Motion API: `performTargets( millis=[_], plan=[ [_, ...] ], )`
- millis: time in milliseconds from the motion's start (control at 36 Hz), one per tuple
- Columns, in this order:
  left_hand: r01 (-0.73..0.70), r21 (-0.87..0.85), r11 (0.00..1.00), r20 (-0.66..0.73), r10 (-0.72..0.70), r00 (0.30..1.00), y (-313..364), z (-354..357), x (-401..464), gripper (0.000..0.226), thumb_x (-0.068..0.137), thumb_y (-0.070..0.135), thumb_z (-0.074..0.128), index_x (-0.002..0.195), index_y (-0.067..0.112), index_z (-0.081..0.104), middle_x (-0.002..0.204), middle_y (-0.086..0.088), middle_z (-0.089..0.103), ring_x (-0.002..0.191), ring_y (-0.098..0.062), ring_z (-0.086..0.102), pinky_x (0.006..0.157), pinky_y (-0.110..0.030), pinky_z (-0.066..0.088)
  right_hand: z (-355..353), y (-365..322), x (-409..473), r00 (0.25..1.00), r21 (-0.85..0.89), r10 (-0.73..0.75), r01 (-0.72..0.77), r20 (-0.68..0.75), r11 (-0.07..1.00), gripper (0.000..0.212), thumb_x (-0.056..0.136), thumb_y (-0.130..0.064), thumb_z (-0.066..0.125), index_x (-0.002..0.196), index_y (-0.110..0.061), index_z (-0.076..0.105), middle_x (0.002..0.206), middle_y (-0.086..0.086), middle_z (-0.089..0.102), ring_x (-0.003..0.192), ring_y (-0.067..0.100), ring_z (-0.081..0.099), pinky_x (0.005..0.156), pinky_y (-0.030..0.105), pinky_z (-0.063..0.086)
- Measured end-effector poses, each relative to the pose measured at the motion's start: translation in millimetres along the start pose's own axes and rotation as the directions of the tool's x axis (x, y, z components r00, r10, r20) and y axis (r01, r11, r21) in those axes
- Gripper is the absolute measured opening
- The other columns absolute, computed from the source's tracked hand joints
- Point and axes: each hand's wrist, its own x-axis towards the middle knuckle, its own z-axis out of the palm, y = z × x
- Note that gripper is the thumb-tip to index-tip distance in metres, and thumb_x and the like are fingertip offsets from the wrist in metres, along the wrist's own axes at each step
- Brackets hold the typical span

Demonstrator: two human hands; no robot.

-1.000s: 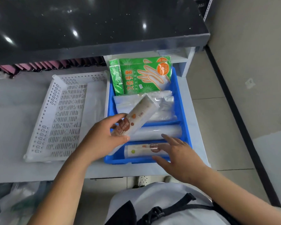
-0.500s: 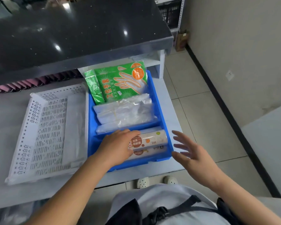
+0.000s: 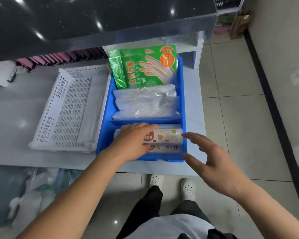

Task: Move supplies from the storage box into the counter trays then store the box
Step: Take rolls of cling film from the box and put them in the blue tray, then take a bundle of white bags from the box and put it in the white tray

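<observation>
A blue divided tray [image 3: 104, 135] sits on the grey shelf, right of an empty white perforated basket [image 3: 71, 107]. Its back section holds green glove packs [image 3: 148, 68], and clear plastic bags [image 3: 145, 102] fill the middle. In the front section a printed cling film roll [image 3: 169, 135] lies on top of another roll [image 3: 164, 148]. My left hand [image 3: 131, 142] rests over the left end of the top roll, fingers curled on it. My right hand [image 3: 212, 163] hovers open, fingers spread, just off the tray's front right corner and touching nothing.
A black counter top [image 3: 93, 18] overhangs the back of the shelf, with pink items [image 3: 62, 56] lined up beneath it. Plastic bags [image 3: 33, 187] lie under the shelf at lower left. My white shoes [image 3: 156, 180] stand on the tiled floor, which runs on to the right.
My left hand lowered the tilted roll flat into the front section, onto the other roll. My right hand came off the lower roll and drew back to the right, open.
</observation>
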Motion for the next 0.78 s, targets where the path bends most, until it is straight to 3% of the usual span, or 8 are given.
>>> performTargets(
  millis=[111, 167, 278, 333, 417, 500, 583, 778],
  plan=[
    [0.007, 0.053, 0.999, -0.029, -0.006, 1.000, 1.8, 6.5, 1.6, 0.071, 0.088, 0.035, 0.066, 0.149, 0.037, 0.031, 0.149, 0.014, 0.042, 0.133, -0.017, 0.039, 0.114, -0.036, 0.024, 0.3, -6.4, 3.6, 0.997, -0.077, -0.076, 0.078, 0.032, 0.994, 0.050, 0.089, -0.037, 0.060, 0.138, -0.035, 0.049, 0.141, -0.024, 0.045, 0.120, -0.011, 0.043, 0.096, -0.002, 0.028],
    [-0.002, 0.068, 0.998, -0.009, 0.003, 1.000, -1.1, 9.3, 2.9, 0.075, 0.087, 0.038, 0.065, 0.151, 0.039, 0.025, 0.154, 0.011, 0.036, 0.141, -0.017, 0.030, 0.120, -0.042, 0.014, 4.1, -14.9, 3.4, 0.995, -0.113, -0.095, 0.098, 0.032, 0.989, 0.051, 0.088, -0.036, 0.060, 0.138, -0.033, 0.050, 0.139, -0.024, 0.046, 0.123, -0.009, 0.042, 0.096, -0.005, 0.025],
    [-0.054, 0.074, 0.996, -0.028, 0.056, 0.998, -11.3, 12.0, -5.8, 0.085, 0.085, 0.046, 0.064, 0.152, 0.043, 0.013, 0.164, 0.007, 0.015, 0.151, -0.017, 0.007, 0.121, -0.050, 0.002, 21.3, -38.1, 2.2, 0.989, -0.161, -0.143, 0.148, 0.040, 0.976, 0.049, 0.088, -0.041, 0.059, 0.136, -0.032, 0.052, 0.141, -0.017, 0.049, 0.129, -0.001, 0.045, 0.102, 0.005, 0.030],
    [-0.064, -0.004, 0.998, -0.135, 0.063, 0.989, -17.9, 9.6, -21.7, 0.083, 0.086, 0.048, 0.063, 0.153, 0.043, 0.014, 0.164, 0.004, 0.014, 0.152, -0.019, 0.006, 0.122, -0.049, 0.004, 33.7, -53.6, -1.9, 0.983, -0.190, -0.178, 0.181, 0.035, 0.965, 0.051, 0.087, -0.045, 0.056, 0.136, -0.033, 0.052, 0.142, -0.016, 0.050, 0.132, 0.002, 0.044, 0.106, 0.019, 0.036],
    [-0.088, -0.182, 0.979, -0.335, 0.022, 0.942, -39.7, 8.2, -65.9, 0.079, 0.086, 0.044, 0.064, 0.152, 0.038, 0.022, 0.162, 0.000, 0.023, 0.151, -0.022, 0.013, 0.121, -0.048, 0.012, 59.2, -79.5, -14.1, 0.979, -0.219, -0.201, 0.201, 0.019, 0.955, 0.049, 0.089, -0.038, 0.061, 0.137, -0.034, 0.051, 0.142, -0.017, 0.050, 0.132, 0.002, 0.044, 0.104, 0.019, 0.035],
    [-0.085, -0.372, 0.924, -0.479, -0.113, 0.871, -79.2, 15.7, -134.9, 0.075, 0.083, 0.045, 0.062, 0.151, 0.033, 0.031, 0.159, -0.001, 0.030, 0.148, -0.020, 0.021, 0.120, -0.045, 0.021, 95.2, -107.5, -29.3, 0.973, -0.245, -0.231, 0.230, 0.025, 0.942, 0.049, 0.088, -0.038, 0.062, 0.136, -0.033, 0.052, 0.142, -0.017, 0.050, 0.133, 0.001, 0.042, 0.103, 0.016, 0.032],
    [-0.034, -0.529, 0.848, -0.493, -0.274, 0.826, -122.8, 40.9, -216.7, 0.073, 0.085, 0.047, 0.064, 0.149, 0.041, 0.028, 0.160, 0.010, 0.025, 0.149, -0.013, 0.017, 0.120, -0.045, 0.022, 144.6, -136.1, -41.7, 0.961, -0.260, -0.265, 0.277, 0.081, 0.925, 0.051, 0.088, -0.040, 0.062, 0.138, -0.033, 0.050, 0.144, -0.016, 0.048, 0.133, 0.001, 0.040, 0.102, 0.014, 0.028],
    [0.258, -0.608, 0.751, -0.457, -0.596, 0.660, -207.0, 105.1, -380.0, 0.079, 0.076, 0.071, 0.047, 0.147, 0.044, 0.025, 0.162, 0.007, 0.020, 0.151, -0.018, 0.011, 0.119, -0.048, 0.021, 283.6, -200.1, -58.1, 0.881, -0.273, -0.347, 0.437, 0.323, 0.857, 0.056, 0.089, -0.048, 0.059, 0.142, -0.037, 0.043, 0.148, -0.015, 0.043, 0.135, 0.004, 0.039, 0.103, 0.009, 0.028]
  ],
)
